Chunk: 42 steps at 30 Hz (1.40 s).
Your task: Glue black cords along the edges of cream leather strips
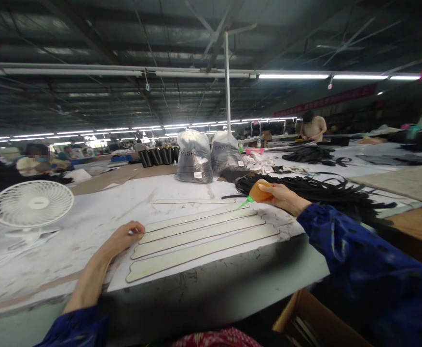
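Observation:
Several long pale strips (203, 246) with dark edges lie side by side on the white-covered table, slanting up to the right. My left hand (129, 235) rests at the left end of the upper strips, its fingers curled together; what is between them, if anything, is too small to tell. My right hand (281, 196) is wrapped round an orange squeeze bottle (260, 192). The bottle tilts down to the left, and its green nozzle (245, 202) points at the right end of the topmost strip. One thin strip (192, 201) lies apart, farther back.
A white fan (32, 205) stands at the left. Two filled plastic bags (194, 156) and a heap of black straps (312, 185) lie beyond the strips. An open cardboard box (305, 320) is below the table edge. Two people (312, 127) are farther back.

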Motion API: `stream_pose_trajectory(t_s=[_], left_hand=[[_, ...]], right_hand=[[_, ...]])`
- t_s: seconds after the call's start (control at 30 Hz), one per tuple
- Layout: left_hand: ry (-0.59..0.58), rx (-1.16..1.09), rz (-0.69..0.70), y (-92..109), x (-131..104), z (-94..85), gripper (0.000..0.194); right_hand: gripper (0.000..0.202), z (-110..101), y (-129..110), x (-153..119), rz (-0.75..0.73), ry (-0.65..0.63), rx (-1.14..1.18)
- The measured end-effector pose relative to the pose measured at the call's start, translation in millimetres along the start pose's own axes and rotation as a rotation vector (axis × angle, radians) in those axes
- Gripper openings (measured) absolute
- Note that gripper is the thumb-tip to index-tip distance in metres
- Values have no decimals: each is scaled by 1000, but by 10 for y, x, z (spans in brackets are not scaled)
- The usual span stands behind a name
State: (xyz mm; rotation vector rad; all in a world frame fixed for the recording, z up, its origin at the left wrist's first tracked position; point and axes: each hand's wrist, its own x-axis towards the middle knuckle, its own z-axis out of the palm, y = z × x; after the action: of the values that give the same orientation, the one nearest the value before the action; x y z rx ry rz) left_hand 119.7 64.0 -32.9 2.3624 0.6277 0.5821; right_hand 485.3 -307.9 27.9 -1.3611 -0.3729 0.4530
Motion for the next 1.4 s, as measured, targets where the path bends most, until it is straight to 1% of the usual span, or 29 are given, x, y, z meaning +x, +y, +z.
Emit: stream_pose_trajectory(t_s=[0.1, 0.2, 0.3, 0.37, 0.47, 0.57, 0.63, 0.7, 0.83, 1.0, 1.17, 1.4], left_hand=[[49, -72, -28, -29, -36, 19, 25], [105, -96, -62, -57, -53, 40, 28], [156, -119, -78, -92, -48, 66, 30], [177, -139, -68, -120, -38, 87, 33], [185, -179, -44, -167, -19, 121, 42], [168, -208, -33, -209, -4, 146, 47], [158, -215, -27, -226, 1, 154, 49], [152, -216, -20, -231, 2, 156, 51], [141, -204, -2, -215, 5, 156, 54], [124, -172, 16, -203, 8, 163, 53], [124, -147, 16, -219, 4, 163, 52], [137, -122, 18, -271, 16, 173, 49]], right_hand=[[14, 548, -30, 12, 26, -110, 38], [14, 1193, -32, 13, 36, -226, 13], [18, 1849, 37, -38, 49, -327, -28], [24, 2247, 128, -96, 57, -362, -54], [34, 2725, 299, -177, 63, -376, -95], [45, 3025, 451, -217, 54, -343, -131], [52, 3129, 518, -215, 42, -315, -154], [54, 3174, 556, -199, 29, -296, -175], [56, 3173, 584, -175, 16, -282, -212], [57, 3148, 595, -200, 11, -298, -224], [52, 3059, 580, -175, 3, -304, -224], [52, 2810, 556, -66, 25, -283, -226]])
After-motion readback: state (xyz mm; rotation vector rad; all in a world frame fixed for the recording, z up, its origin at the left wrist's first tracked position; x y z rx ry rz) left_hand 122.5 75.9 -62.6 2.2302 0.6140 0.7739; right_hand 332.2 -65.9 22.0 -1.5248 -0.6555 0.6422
